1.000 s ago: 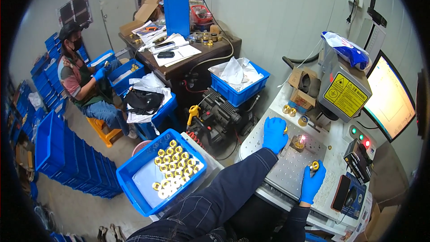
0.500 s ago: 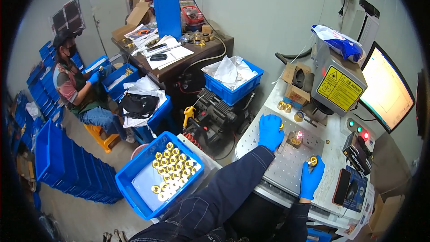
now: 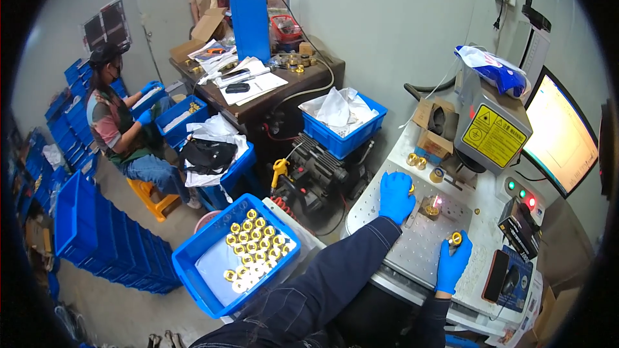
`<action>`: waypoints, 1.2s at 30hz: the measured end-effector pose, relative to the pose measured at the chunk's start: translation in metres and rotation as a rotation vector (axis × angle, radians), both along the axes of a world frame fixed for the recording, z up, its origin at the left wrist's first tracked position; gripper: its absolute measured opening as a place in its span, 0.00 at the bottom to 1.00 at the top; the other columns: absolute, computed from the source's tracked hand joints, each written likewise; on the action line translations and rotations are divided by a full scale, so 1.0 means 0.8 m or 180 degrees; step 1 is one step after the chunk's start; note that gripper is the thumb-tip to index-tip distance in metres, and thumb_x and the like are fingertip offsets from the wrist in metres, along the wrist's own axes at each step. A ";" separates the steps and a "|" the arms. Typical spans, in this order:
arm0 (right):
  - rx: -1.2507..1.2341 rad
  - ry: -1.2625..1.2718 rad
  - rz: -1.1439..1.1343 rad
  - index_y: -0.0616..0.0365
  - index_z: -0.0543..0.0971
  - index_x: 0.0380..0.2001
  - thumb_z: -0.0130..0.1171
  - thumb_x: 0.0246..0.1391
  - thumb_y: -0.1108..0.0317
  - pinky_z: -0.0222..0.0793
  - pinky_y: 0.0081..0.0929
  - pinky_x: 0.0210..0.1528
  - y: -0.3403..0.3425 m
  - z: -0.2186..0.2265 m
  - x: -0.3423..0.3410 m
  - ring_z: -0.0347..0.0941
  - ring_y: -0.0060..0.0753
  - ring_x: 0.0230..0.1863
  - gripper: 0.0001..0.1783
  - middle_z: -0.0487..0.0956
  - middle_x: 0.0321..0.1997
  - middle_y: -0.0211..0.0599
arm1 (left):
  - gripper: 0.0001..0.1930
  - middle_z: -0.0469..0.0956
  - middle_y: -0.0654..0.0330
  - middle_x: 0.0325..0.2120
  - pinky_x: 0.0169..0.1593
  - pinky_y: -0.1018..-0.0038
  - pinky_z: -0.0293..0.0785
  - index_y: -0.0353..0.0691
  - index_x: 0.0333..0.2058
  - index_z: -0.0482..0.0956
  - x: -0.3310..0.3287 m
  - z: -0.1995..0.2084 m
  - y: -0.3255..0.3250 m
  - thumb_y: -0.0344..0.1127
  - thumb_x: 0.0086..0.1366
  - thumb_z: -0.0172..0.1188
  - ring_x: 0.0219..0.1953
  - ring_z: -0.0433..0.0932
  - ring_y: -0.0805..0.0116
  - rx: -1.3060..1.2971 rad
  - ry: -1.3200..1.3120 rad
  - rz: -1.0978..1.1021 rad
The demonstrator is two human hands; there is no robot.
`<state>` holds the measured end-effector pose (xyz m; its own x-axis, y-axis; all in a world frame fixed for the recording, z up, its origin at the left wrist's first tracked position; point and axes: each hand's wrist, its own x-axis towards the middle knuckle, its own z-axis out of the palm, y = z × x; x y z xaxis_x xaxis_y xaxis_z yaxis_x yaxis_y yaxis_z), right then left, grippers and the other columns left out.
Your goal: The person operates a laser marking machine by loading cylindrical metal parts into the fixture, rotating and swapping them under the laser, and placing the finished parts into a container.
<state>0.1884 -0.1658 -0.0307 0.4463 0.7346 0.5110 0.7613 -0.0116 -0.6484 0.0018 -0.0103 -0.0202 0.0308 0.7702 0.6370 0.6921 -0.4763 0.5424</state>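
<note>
My left hand (image 3: pixel 396 198), in a blue glove, is closed over the left part of the perforated metal plate (image 3: pixel 367 214). A bit of a brass fitting (image 3: pixel 411 189) shows at its fingers. To the right of that hand, a small brass-coloured piece (image 3: pixel 430 208) sits in a fixture on the plate, lit by a red glow. My right hand (image 3: pixel 453 265), gloved too, grips a round brass fitting (image 3: pixel 456 238) between thumb and fingers at the plate's right edge. The marking machine's head (image 3: pixel 493 130), with a yellow warning label, hangs beyond the plate.
On my left stands a blue bin (image 3: pixel 193 259) with several brass fittings. More fittings (image 3: pixel 416 161) stand behind the plate. A phone (image 3: pixel 495 276), a mouse (image 3: pixel 510 280) and a black box (image 3: pixel 520 229) lie right. A monitor (image 3: pixel 560 132) glows beyond. A co-worker (image 3: pixel 122 122) sits far left.
The whole view has shifted slightly right and down. Both my hands keep nearly the same places and grips. The co-worker's hands have moved apart, and another person now shows by the back doorway.
</note>
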 end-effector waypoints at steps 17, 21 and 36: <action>0.0098 -0.0057 0.0078 0.64 0.70 0.56 0.61 0.53 0.73 0.64 0.35 0.59 -0.001 -0.008 0.006 0.70 0.44 0.55 0.27 0.73 0.54 0.46 | 0.14 0.71 0.52 0.38 0.63 0.51 0.56 0.41 0.34 0.72 0.002 0.003 -0.003 0.34 0.46 0.61 0.50 0.69 0.51 -0.0147 -0.0074 -0.0006; 0.0064 0.0020 0.0090 0.64 0.70 0.57 0.61 0.53 0.73 0.63 0.35 0.59 -0.003 -0.004 0.002 0.70 0.44 0.55 0.27 0.73 0.55 0.46 | 0.14 0.71 0.52 0.37 0.63 0.52 0.56 0.41 0.34 0.72 -0.001 0.004 -0.005 0.34 0.46 0.61 0.50 0.69 0.50 -0.0113 -0.0099 -0.0044; 0.0060 -0.0085 0.0062 0.64 0.70 0.57 0.61 0.53 0.72 0.63 0.35 0.60 0.001 -0.006 0.004 0.69 0.44 0.56 0.27 0.73 0.55 0.46 | 0.15 0.71 0.53 0.37 0.62 0.53 0.56 0.43 0.35 0.72 0.000 -0.001 0.001 0.36 0.48 0.62 0.48 0.68 0.51 -0.0106 -0.0031 0.0013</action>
<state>0.1918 -0.1650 -0.0353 0.4180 0.7333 0.5363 0.7783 0.0155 -0.6278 0.0016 -0.0092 -0.0214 0.0217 0.7911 0.6113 0.6886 -0.4551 0.5645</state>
